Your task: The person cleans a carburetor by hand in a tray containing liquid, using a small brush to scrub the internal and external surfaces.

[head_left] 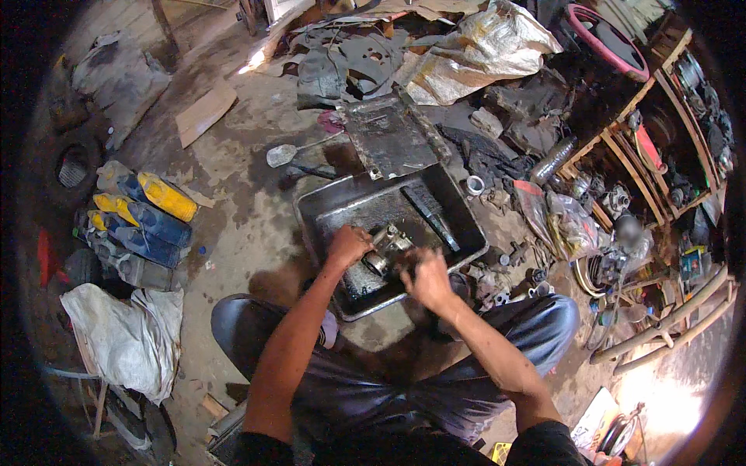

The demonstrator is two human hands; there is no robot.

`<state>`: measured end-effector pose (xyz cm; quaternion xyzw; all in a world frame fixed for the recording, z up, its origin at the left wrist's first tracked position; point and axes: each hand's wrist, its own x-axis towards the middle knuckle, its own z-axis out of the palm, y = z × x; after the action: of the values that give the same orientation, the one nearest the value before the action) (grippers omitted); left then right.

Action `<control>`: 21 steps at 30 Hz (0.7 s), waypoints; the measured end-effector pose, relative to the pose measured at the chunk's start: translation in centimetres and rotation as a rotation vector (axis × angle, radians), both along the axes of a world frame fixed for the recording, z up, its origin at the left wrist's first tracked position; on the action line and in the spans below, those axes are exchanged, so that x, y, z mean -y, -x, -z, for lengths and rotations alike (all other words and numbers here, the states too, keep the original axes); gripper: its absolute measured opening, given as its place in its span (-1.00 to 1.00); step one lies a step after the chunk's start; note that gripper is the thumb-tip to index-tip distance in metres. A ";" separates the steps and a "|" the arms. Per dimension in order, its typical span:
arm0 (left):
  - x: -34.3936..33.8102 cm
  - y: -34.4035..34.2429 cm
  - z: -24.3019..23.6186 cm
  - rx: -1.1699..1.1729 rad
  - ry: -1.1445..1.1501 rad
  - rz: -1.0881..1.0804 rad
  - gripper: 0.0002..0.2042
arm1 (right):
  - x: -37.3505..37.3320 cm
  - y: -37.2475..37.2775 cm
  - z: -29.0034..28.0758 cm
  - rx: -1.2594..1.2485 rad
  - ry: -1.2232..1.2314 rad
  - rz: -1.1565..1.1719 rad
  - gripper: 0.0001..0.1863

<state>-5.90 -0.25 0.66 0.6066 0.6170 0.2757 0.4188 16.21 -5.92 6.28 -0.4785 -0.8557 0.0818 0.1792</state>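
A metal carburetor-like part [388,247] with a round open bore is held over a black rectangular tray [306,227]. My left hand [350,247] is closed on its left side, steadying it. At its right side is my right hand [427,279], fingers curled in close to the metal and slightly blurred; whatever they hold, if anything, is hidden. A long, dark, flat bar-shaped tool [431,217] lies slanted in the tray's right half. Dark, wet grime coats the tray's bottom around the part.
A dirty metal panel [392,138] rests against the tray's far edge, near a flat-bladed scoop [282,155]. Blue-and-yellow shoes [144,206] sit to the left beside a white sack [128,334]. Small metal parts and a plastic bag [571,221] crowd the right, before a wooden rack [622,175].
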 end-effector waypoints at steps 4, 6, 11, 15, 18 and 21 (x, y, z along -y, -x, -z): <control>-0.4 -1.1 0.0 -0.157 0.013 -0.063 -0.75 | -1.9 -0.2 -1.8 0.008 0.214 0.335 -0.59; -0.6 -1.1 -0.1 -0.085 0.017 -0.041 -0.76 | -1.0 0.3 -0.6 -0.083 0.025 0.254 -0.66; 0.1 -1.0 -0.7 -0.100 0.038 -0.035 -0.78 | -1.7 -0.6 -1.2 -0.024 0.069 0.296 -0.70; 0.4 -0.3 0.3 -0.088 0.030 -0.047 -0.78 | 0.9 0.5 0.2 -0.068 -0.040 0.091 -0.63; 0.3 -1.7 -1.1 -0.073 0.060 -0.080 -0.77 | -0.5 -0.5 -0.6 0.066 0.061 0.244 -0.70; 0.0 -1.6 -1.2 -0.019 0.024 -0.084 -0.76 | -1.2 0.0 -0.3 -0.183 -0.026 0.378 -0.74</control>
<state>-4.28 -0.24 1.88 0.5778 0.6491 0.2797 0.4082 16.23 -4.67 6.57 -0.6186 -0.7320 0.0786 0.2744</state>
